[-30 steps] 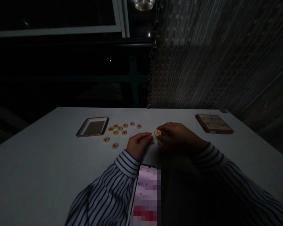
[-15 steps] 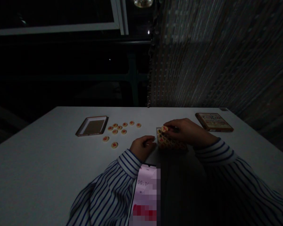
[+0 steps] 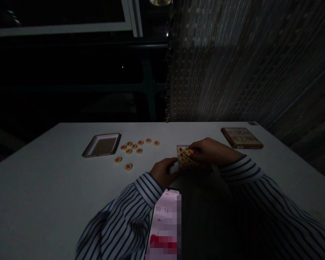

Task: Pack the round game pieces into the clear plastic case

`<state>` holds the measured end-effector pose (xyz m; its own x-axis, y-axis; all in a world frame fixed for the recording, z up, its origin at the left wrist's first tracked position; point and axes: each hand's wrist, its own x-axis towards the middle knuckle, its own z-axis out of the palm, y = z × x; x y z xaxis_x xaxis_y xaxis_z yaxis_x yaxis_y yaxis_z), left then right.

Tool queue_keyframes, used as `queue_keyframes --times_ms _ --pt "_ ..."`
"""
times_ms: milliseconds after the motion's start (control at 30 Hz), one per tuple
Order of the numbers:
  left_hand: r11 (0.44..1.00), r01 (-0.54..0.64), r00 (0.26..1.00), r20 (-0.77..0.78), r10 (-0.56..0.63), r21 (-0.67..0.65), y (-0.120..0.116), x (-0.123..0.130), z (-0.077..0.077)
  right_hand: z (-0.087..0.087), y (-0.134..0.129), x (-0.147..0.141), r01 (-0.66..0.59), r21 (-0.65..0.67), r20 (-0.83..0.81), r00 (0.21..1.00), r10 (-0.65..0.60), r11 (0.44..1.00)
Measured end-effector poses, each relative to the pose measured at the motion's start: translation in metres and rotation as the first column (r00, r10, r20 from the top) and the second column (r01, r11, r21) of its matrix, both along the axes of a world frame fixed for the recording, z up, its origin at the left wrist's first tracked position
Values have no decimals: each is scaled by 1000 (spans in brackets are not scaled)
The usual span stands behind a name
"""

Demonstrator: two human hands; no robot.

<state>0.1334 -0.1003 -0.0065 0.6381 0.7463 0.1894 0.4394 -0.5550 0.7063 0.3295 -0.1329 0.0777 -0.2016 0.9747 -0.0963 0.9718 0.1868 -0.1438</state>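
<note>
A small clear box (image 3: 179,167) packed with round Chinese chess pieces stands in front of me. My right hand (image 3: 212,151) reaches over it from the right, thumb and fingers pinched on a chess piece (image 3: 189,152) with a red character, low over the other pieces. At the box's left side is my left hand (image 3: 166,171), thumb and fingers curved apart, the tips at the box wall. Whether they press on it is hard to see in the dim light. Several loose red-marked pieces (image 3: 128,167) lie face up on the table, left of the box.
An open box lid or tray (image 3: 87,151) lies at the left of the white table (image 3: 56,187). On the right rests a closed, printed flat box (image 3: 242,138). A lit phone (image 3: 162,220) showing a timer lies below my left hand. Beyond the table hangs a string curtain (image 3: 219,72).
My right hand has lowered the red-marked piece closer to the pieces in the box. My left hand has come up to the box's left side. The whole view has shifted slightly.
</note>
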Motion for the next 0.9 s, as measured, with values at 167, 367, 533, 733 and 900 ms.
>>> queue_keyframes --times_ms 167,367,533,733,900 --pt "999 3 1000 -29 -2 33 -1 1 0 -10 4 2 23 -60 84 996 -18 998" --pt "998 20 998 -57 -17 56 -1 2 3 -15 4 3 15 -75 107 994 -7 997" --pt "997 22 996 -84 -16 73 -1 2 6 -17 5 4 20 -101 99 995 -10 995" --pt "998 37 996 -85 -32 60 -1 2 7 -16 5 3 11 -129 79 997 -1 992" --pt "996 69 995 -82 -64 58 0 1 6 -14 4 3 8 -146 66 998 2 989"
